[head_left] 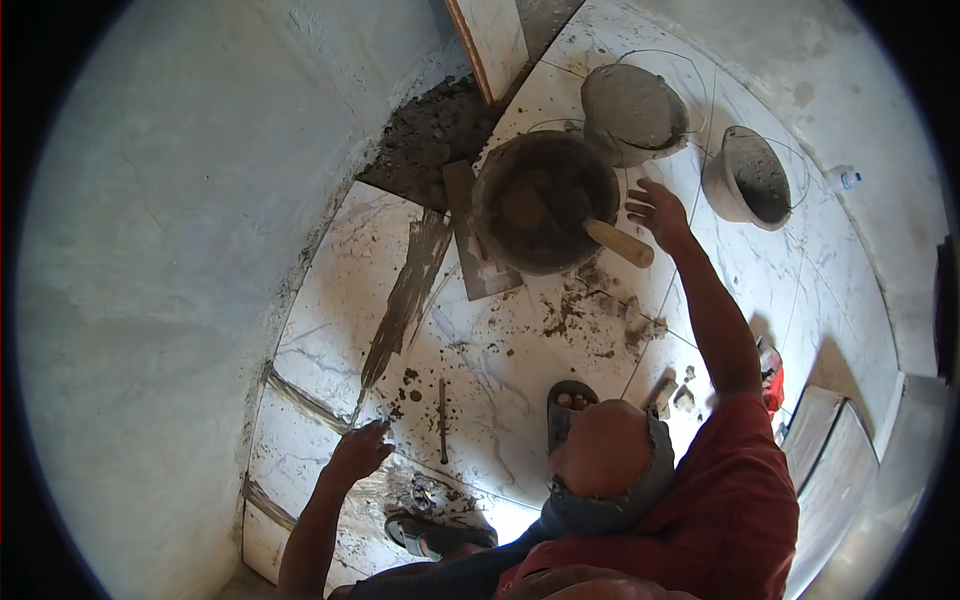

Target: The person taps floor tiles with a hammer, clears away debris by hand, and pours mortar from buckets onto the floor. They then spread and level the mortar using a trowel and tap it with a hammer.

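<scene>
My left hand (362,452) is low over the tiled floor (470,390), close to the lower end of a smeared grey mortar streak (405,300). Its fingers are partly bent; whether they hold anything small is unclear. My right hand (655,208) is empty, fingers apart, beside a dark bucket (487,240). A tool's wooden handle (620,243) leans out over that bucket's rim, just below my right hand; its other end lies inside the bucket. Behind stands a bucket full of grey mortar (635,105).
At the right stand a smaller bucket (730,190) and a plastic bottle (845,178). A flat board (470,240) lies left of the dark bucket. A thin rod (443,420) and mortar crumbs lie on the tiles. A wall (180,250) borders the left; loose dark mortar (430,145) fills the corner.
</scene>
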The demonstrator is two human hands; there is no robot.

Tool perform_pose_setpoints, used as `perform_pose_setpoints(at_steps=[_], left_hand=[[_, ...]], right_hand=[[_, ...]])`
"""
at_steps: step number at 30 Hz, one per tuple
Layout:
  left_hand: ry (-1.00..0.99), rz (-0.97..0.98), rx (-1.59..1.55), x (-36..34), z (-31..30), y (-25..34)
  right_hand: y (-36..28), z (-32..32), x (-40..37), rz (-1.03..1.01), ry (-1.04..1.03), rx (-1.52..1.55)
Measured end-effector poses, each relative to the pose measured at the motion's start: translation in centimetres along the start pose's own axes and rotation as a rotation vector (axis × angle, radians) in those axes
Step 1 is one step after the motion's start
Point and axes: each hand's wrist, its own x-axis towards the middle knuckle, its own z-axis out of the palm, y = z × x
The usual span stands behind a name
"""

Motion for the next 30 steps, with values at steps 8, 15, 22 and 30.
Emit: perform_pose_setpoints(at_steps=[8, 15, 22, 30], left_hand=[[-0.021, -0.085, -0.109, 1.1, -6.3, -1.7], [-0.036, -0.473, -0.305, -12.4, -10.9, 0.8], [0.069, -0.606, -0.450, -24.8, -14.6, 10.7], [0.230, -0.548, -0.835, -19.6, -21.3, 21.4]], right_hand=[[1.9, -9.0, -9.2, 0.133, -0.014, -0.213], [6.3, -18.6, -39.1, 0.498, -0.363, -1.271], [-7.9, -12.9, -54.9, 0.901, -0.376, -1.106], [-19.4, -8.4, -36.5, 0.399, 0.091, -0.677]])
